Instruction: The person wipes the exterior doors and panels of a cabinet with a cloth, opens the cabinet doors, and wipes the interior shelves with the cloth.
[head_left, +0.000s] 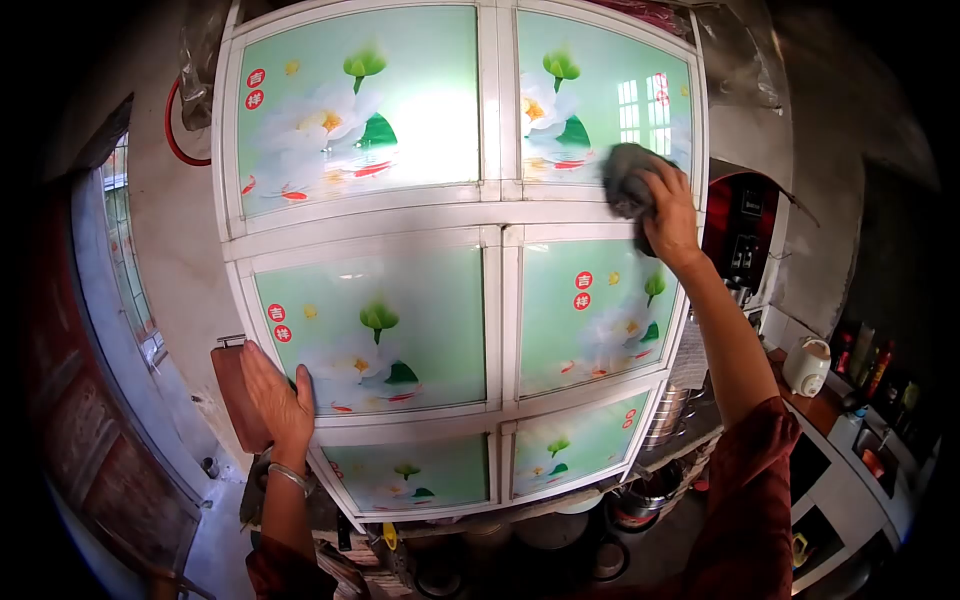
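Observation:
A white-framed cabinet (pixel 400 216) with green lotus-printed glass panels fills the middle of the head view. My right hand (pixel 672 215) grips a dark grey cloth (pixel 627 180), pressed against the lower right part of the upper right panel and its frame. The cloth looks slightly blurred. Low on the cabinet's left edge, my left hand (pixel 280 395) lies flat with fingers stretched out. Behind it, at the cabinet's side, hangs a brown board (pixel 238 398), partly covered by the hand.
To the right of the cabinet stands a dark red appliance (pixel 738 225). A white rice cooker (pixel 806 366) and several bottles sit on a counter at the far right. Pots (pixel 640 505) are below the cabinet. At left are a window and a wooden door (pixel 130 470).

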